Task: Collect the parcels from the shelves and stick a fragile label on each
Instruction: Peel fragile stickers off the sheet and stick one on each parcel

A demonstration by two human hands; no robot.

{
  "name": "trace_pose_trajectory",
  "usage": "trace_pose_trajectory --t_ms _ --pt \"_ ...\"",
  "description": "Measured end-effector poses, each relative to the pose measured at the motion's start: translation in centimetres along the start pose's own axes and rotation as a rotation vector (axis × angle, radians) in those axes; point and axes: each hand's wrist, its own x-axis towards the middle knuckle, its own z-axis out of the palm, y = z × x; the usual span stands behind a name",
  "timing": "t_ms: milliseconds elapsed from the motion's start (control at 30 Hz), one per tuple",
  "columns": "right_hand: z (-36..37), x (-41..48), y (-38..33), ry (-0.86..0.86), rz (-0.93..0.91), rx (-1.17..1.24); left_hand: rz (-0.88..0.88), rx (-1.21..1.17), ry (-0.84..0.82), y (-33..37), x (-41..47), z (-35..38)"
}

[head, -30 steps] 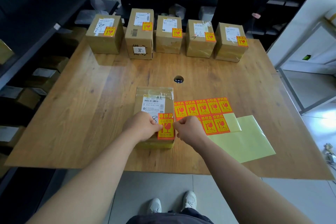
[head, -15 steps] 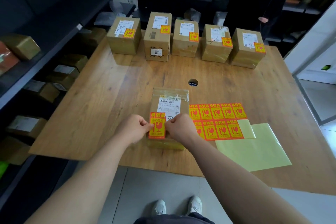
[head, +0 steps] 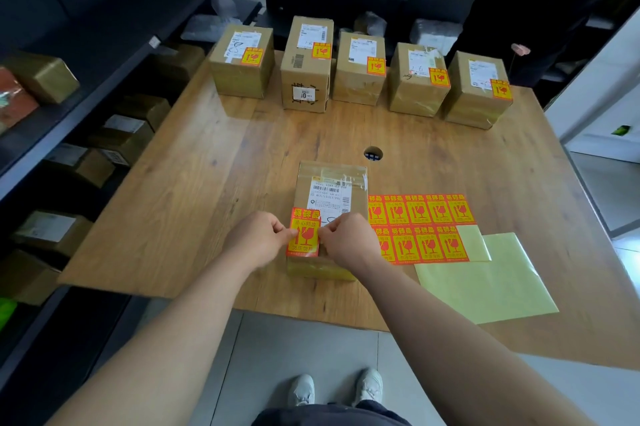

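The left hand [head: 258,240] and the right hand [head: 346,240] each pinched a side of the label [head: 303,233], fingers [head: 280,230] curled tight on it; it sat at the near left corner of the parcel [head: 330,190]; the sticker sheet [head: 420,218] lay just beside; five boxes [head: 358,79] stood far back.

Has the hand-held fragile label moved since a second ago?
Yes. The fragile label has gone left, from the right edge of the near parcel to its left edge, pinched by left hand and right hand.

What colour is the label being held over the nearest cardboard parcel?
The rectangular fragile label is orange-red with a yellow panel; head view.
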Motion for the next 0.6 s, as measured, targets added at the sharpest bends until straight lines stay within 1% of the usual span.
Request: trace_pose_trajectory --t_ms 600 --pt "0.09 -0.29 -0.35 0.047 -0.001 -0.054 0.026 0.152 0.053 0.43 0.32 0.19"
